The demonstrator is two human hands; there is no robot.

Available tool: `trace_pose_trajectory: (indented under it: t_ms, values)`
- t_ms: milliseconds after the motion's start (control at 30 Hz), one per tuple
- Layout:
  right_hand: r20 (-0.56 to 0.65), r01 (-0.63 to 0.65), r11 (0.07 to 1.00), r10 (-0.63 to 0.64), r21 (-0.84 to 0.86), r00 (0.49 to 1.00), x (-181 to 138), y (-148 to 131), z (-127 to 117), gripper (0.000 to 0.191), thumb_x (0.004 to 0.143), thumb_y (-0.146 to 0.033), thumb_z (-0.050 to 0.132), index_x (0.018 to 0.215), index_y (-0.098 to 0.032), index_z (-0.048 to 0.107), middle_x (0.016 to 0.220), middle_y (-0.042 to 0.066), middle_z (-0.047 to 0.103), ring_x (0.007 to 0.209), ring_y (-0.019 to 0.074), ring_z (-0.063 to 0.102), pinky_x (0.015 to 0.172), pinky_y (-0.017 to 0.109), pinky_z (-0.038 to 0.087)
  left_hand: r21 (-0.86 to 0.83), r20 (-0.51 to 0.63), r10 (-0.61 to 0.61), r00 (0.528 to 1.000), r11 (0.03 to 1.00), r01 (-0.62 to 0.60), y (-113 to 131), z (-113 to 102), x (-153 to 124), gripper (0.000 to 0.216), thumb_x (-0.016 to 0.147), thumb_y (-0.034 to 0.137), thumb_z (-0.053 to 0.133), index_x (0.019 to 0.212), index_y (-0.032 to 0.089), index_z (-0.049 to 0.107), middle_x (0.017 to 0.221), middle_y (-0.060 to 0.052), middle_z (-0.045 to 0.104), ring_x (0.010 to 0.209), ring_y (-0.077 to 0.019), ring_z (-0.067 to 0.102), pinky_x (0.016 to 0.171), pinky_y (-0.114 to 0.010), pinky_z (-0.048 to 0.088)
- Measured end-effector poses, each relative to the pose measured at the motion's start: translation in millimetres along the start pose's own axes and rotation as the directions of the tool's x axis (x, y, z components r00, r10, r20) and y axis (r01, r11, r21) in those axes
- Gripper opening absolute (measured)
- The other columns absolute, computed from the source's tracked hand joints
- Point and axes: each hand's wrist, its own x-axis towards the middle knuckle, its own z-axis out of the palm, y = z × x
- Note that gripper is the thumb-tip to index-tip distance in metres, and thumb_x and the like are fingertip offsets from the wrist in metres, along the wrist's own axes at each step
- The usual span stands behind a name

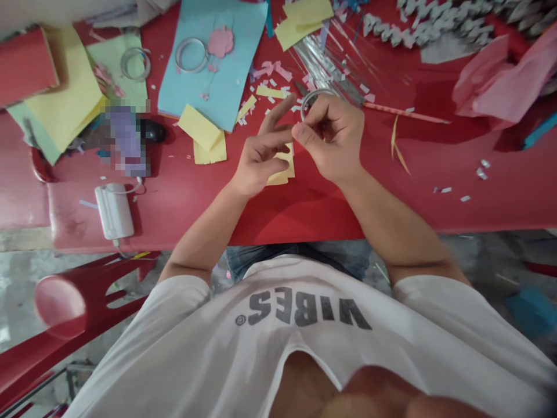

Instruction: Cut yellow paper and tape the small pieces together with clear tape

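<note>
Small ring-shaped items: a silver tape roll (179, 61) and a pink paper flower (221, 42) are lying on a blue sheet (226, 104); a second roll (137, 78) is resting on green paper (137, 96) further left. A third roll (305, 103) is showing partly behind the right hand (337, 136); whether the hand is touching it, I cannot tell.

The left hand (263, 159) is hovering over a yellow paper piece (289, 174) on the worktop (426, 168), its fingers spreading apart, one tip pointing to the right thumb. The right hand's fingers are curling in towards the thumb; whether they are clamping on anything, I cannot tell.

Folded yellow slips (200, 126) are overlapping the blue sheet's lower edge. Beyond the hands, paper scraps (274, 69) and a bundle of thin silvery strands (313, 55) are littering the red surface. A striped pencil (409, 113) is lying to the right, near crumpled pink paper (483, 81). A white power bank (114, 212) is lying near the front edge, left of the person. Below, a red chair (61, 305) is standing on the grey floor (470, 258)
</note>
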Motion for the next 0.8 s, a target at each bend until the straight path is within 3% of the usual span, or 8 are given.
trace_pose_trajectory:
  t_ms: [100, 233, 433, 633, 800]
  values:
    - [-0.018, 0.049, 0.999, -0.049, -0.004, 0.999, 1, -4, -5, 0.047, 0.091, -0.072, 0.076, 0.085, -0.029, 0.059, 0.086, 0.001, 0.058, 0.088, 0.0246, 0.066, 0.088, 0.046, 0.065, -0.051, 0.018, -0.005, 1.0, 0.999, 0.005, 5, -5, 3, 0.05, 0.091, 0.044, 0.057, 0.14, 0.047, 0.062, 0.172, 0.015, 0.03, 0.149, -0.0343, 0.051, 0.091, -0.045, 0.067]
    - [-0.047, 0.081, 0.997, -0.081, 0.009, 0.996, 2, 1, -9, 0.043, 0.092, -0.066, 0.08, 0.102, -0.03, 0.058, 0.103, 0.001, 0.058, 0.104, 0.0259, 0.067, 0.088, 0.045, 0.065, -0.109, 0.043, -0.063, 0.997, 0.992, 0.067, 9, -13, 5, 0.059, 0.09, 0.059, 0.056, 0.148, 0.045, 0.054, 0.172, 0.013, 0.028, 0.159, -0.0337, 0.038, 0.096, -0.039, 0.066]
    - [-0.027, 0.111, 0.993, -0.11, 0.027, 0.994, 3, 19, -6, 0.042, 0.095, -0.06, 0.078, 0.104, -0.03, 0.051, 0.104, 0.0, 0.06, 0.1, 0.0248, 0.068, 0.087, 0.049, 0.065, -0.047, 0.028, -0.029, 0.999, 0.998, 0.03, 5, -15, 5, 0.068, 0.087, 0.065, 0.057, 0.151, 0.042, 0.053, 0.172, 0.01, 0.028, 0.16, -0.0353, 0.035, 0.094, -0.039, 0.065]
    - [-0.048, 0.089, 0.996, -0.088, 0.014, 0.995, 2, 8, -2, 0.048, 0.092, -0.061, 0.081, 0.105, -0.031, 0.046, 0.101, 0.0, 0.061, 0.093, 0.0237, 0.069, 0.083, 0.049, 0.065, 0.141, 0.001, 0.081, 0.997, 0.987, -0.08, 3, -18, 7, 0.064, 0.087, 0.061, 0.057, 0.148, 0.044, 0.055, 0.171, 0.007, 0.03, 0.138, -0.0323, 0.056, 0.093, -0.042, 0.062]
    - [-0.069, 0.069, 0.996, -0.065, 0.059, 0.996, -1, 4, 1, 0.047, 0.094, -0.06, 0.08, 0.101, -0.03, 0.044, 0.099, -0.001, 0.06, 0.096, 0.0238, 0.07, 0.08, 0.045, 0.066, 0.184, 0.009, 0.1, 0.995, 0.978, -0.1, 4, -19, 7, 0.062, 0.09, 0.06, 0.056, 0.149, 0.041, 0.056, 0.168, 0.0, 0.037, 0.133, -0.0329, 0.058, 0.099, -0.046, 0.059]
